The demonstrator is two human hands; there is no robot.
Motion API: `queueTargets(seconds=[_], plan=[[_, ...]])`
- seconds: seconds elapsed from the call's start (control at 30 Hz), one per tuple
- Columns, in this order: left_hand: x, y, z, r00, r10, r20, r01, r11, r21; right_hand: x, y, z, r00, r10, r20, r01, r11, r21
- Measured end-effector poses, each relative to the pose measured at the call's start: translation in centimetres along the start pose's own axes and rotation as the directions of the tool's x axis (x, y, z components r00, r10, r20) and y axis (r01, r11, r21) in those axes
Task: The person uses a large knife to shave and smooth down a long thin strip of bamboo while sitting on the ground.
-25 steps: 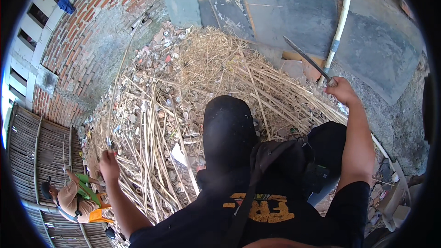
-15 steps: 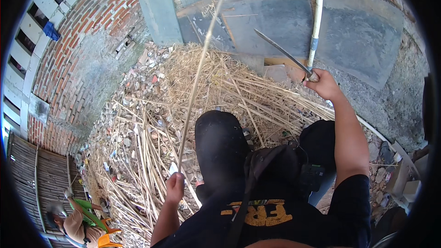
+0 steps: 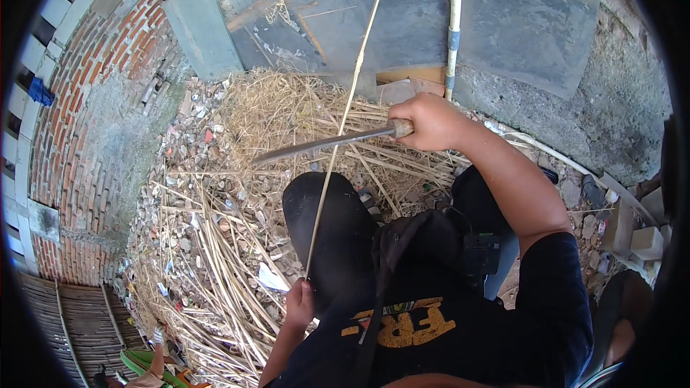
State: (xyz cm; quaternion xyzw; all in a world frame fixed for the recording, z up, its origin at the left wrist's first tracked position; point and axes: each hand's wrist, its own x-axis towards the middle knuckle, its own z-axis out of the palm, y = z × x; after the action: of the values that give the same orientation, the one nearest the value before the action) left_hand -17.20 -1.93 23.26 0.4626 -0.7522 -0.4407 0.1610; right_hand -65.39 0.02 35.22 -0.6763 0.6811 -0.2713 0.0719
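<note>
My left hand (image 3: pixel 300 305) is closed round the lower end of a long thin bamboo stick (image 3: pixel 357 65). The stick rises steeply from my fist past my dark-clad knee, leaning to the right at its tip. My right hand (image 3: pixel 430 121) grips the short wooden handle of a machete (image 3: pixel 320 145). Its long dark blade points left and crosses over the middle of the stick. Whether blade and stick touch I cannot tell.
Loose bamboo strips (image 3: pixel 215 244) and a heap of dry shavings (image 3: pixel 280 111) cover the rubble. Grey boards (image 3: pixel 528 21) and a white pipe (image 3: pixel 453 21) lean at the back. A brick wall (image 3: pixel 93 122) stands left. Another person's arm (image 3: pixel 152 368) shows at lower left.
My right hand has swung the machete left, from beside the pipe to across the stick. My left hand sits further right with the stick. The view has shifted, and the other person is less visible.
</note>
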Motion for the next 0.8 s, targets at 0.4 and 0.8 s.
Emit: queueTargets(seconds=[0.4, 0.8], plan=[[1.4, -0.7, -0.5, 1.000, 0.012, 0.017, -0.014, 0.992, 0.127, 2.7, 1.8, 1.9, 0.994, 0.100, 0.044, -0.095, 0.989, -0.111], [2.4, -0.6, -0.3, 1.000, 0.026, 0.012, -0.028, 0.951, 0.308, 2.4, 0.1, 2.4, 0.983, 0.126, 0.130, -0.099, 0.975, -0.198]])
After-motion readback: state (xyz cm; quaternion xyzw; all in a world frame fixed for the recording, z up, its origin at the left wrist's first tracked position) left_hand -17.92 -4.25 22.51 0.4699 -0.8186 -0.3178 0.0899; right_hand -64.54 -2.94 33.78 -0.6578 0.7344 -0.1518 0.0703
